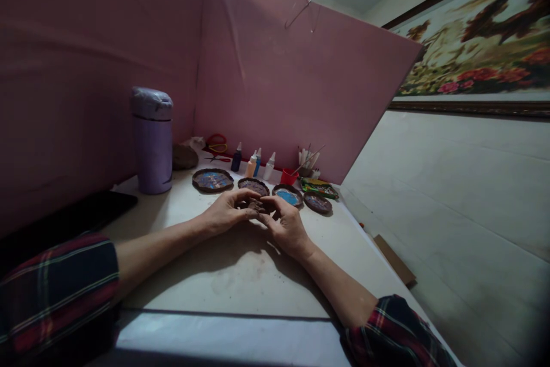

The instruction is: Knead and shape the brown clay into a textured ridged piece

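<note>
Between my two hands, a little above the white table (240, 275), is a small lump of brown clay (256, 205). My left hand (230, 209) pinches it from the left, thumb below and fingers above. From the right, my right hand (283, 221) grips the same lump with thumb and curled fingers. Fingertips cover part of the clay, so its full shape is hidden. Just behind my hands lie brown-rimmed dishes: one with a blue centre (287, 195), a mottled one (254, 186), a larger blue-streaked one (212, 180) and a smaller dark one (318, 202).
A purple bottle (152, 146) stands at left, near a brown clay mass (184, 157) and a dark flat object (98, 209). Paint bottles (268, 166), scissors (217, 143), a red cup (289, 177) and a green packet (318, 187) line the back. Pink panels (296, 81) enclose the table.
</note>
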A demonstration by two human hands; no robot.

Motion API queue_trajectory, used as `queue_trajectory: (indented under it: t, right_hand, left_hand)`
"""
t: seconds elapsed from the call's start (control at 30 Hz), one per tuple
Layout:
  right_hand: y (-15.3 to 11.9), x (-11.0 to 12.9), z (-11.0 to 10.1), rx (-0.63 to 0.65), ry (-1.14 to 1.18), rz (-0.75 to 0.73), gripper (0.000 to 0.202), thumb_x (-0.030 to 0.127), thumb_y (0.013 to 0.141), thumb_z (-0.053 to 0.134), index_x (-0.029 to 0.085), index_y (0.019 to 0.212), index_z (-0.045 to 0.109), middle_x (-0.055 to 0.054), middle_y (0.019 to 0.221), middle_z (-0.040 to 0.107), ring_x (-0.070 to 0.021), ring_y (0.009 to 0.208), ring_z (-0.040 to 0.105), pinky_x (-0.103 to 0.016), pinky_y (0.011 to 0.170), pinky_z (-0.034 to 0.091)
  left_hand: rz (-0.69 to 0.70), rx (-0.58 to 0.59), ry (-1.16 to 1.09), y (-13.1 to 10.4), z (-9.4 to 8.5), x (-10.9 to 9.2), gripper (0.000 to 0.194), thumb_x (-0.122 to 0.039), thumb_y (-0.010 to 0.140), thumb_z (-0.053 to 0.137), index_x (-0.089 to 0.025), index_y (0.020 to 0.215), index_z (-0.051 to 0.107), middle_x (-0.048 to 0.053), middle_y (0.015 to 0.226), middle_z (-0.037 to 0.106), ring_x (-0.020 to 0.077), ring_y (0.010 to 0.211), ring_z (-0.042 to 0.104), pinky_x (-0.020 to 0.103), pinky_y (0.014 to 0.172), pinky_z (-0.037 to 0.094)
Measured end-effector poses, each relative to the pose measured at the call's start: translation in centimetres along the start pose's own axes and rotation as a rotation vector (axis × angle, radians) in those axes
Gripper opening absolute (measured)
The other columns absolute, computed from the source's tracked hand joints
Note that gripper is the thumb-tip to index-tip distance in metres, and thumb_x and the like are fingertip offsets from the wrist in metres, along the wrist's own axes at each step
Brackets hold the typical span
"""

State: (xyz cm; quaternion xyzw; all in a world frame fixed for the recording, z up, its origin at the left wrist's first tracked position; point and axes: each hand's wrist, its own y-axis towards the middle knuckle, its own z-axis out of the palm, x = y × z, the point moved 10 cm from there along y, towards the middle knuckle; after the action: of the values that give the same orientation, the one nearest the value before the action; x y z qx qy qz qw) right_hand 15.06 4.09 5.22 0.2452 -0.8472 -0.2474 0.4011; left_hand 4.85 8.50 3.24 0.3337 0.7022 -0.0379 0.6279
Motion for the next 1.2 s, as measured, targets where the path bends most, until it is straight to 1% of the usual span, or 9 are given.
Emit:
queue_trajectory:
  t: [0.1,0.2,0.3,0.4,0.47,0.73,0.93,1.1,1.2]
  right_hand:
    - [0.0,-0.2,-0.4,-0.036,0.048,0.041,0.023,0.024,0.079,0.061,0.017,0.101,0.059,-0.005,0.089,0.062,-0.0143,0.074,0.057,-0.025,0.060,0.046]
    - [-0.2,-1.2,-0.2,-0.051,0.255,0.149,0.016,0.028,0.083,0.056,0.017,0.095,0.058,-0.002,0.074,0.060,-0.0113,0.060,0.056,-0.023,0.053,0.046]
    - [-0.4,-2.0,1.2,0.009,0.511,0.260,0.018,0.032,0.083,0.055,0.016,0.092,0.057,0.001,0.065,0.060,-0.0092,0.048,0.055,-0.022,0.046,0.044]
    - [-0.5,-2.1,2.5,0.073,0.659,0.328,0.021,0.033,0.080,0.059,0.015,0.091,0.058,0.000,0.066,0.063,-0.0112,0.050,0.059,-0.022,0.045,0.046]
    - [-0.6,-2.1,2.9,0.088,0.717,0.358,0.020,0.032,0.078,0.061,0.015,0.089,0.059,-0.001,0.067,0.065,-0.0128,0.052,0.062,-0.023,0.046,0.048]
    - [-0.7,-2.5,3.1,0.050,0.839,0.419,0.016,0.024,0.075,0.065,0.014,0.086,0.062,-0.004,0.071,0.069,-0.0133,0.057,0.064,-0.024,0.050,0.051]
    - [-0.7,-2.8,3.2,0.054,0.896,0.438,0.019,0.026,0.072,0.069,0.013,0.086,0.066,-0.006,0.074,0.070,-0.0152,0.059,0.066,-0.025,0.051,0.052]
    - [-0.8,-3.1,3.1,0.041,0.899,0.473,0.022,0.027,0.070,0.071,0.012,0.085,0.067,-0.006,0.070,0.070,-0.0162,0.058,0.066,-0.027,0.052,0.053]
    - [-0.9,-3.2,3.2,0.040,0.899,0.501,0.022,0.027,0.068,0.073,0.012,0.084,0.067,-0.005,0.069,0.070,-0.0149,0.056,0.065,-0.027,0.054,0.053]
  left_hand:
    - [0.027,-0.064,0.109,0.1,-0.9,-0.3,0.036,-0.034,0.070,0.067,-0.014,0.100,0.067,0.006,0.093,0.068,0.0185,0.085,0.060,0.027,0.075,0.045]
    - [0.056,-0.135,0.238,0.2,-1.9,-0.5,0.036,-0.039,0.070,0.067,-0.014,0.095,0.068,0.005,0.085,0.068,0.0177,0.080,0.059,0.027,0.071,0.044]
    - [0.069,-0.146,0.319,0.1,-2.1,-0.6,0.034,-0.040,0.069,0.067,-0.014,0.091,0.068,0.003,0.082,0.068,0.0169,0.078,0.059,0.026,0.070,0.042]
    - [0.069,-0.150,0.361,-0.1,-2.1,-0.9,0.030,-0.038,0.069,0.066,-0.014,0.089,0.067,0.003,0.081,0.068,0.0160,0.076,0.058,0.025,0.069,0.042]
    - [0.061,-0.158,0.384,-0.3,-2.1,-1.0,0.029,-0.036,0.070,0.066,-0.014,0.089,0.067,0.003,0.082,0.068,0.0161,0.075,0.059,0.025,0.069,0.042]
    - [0.067,-0.192,0.437,-0.5,-2.2,-1.1,0.031,-0.041,0.074,0.063,-0.014,0.090,0.066,0.003,0.082,0.068,0.0149,0.072,0.058,0.024,0.066,0.041]
    - [0.108,-0.190,0.505,-0.6,-2.0,-1.5,0.027,-0.039,0.077,0.059,-0.014,0.085,0.063,0.003,0.076,0.065,0.0138,0.068,0.056,0.024,0.062,0.040]
    - [0.158,-0.184,0.597,-0.6,-1.7,-1.9,0.023,-0.037,0.078,0.059,-0.015,0.085,0.062,0.004,0.077,0.065,0.0145,0.068,0.057,0.025,0.064,0.041]
    - [0.179,-0.199,0.664,-0.6,-1.6,-1.9,0.021,-0.035,0.077,0.060,-0.015,0.083,0.061,0.005,0.078,0.065,0.0154,0.070,0.057,0.026,0.065,0.042]
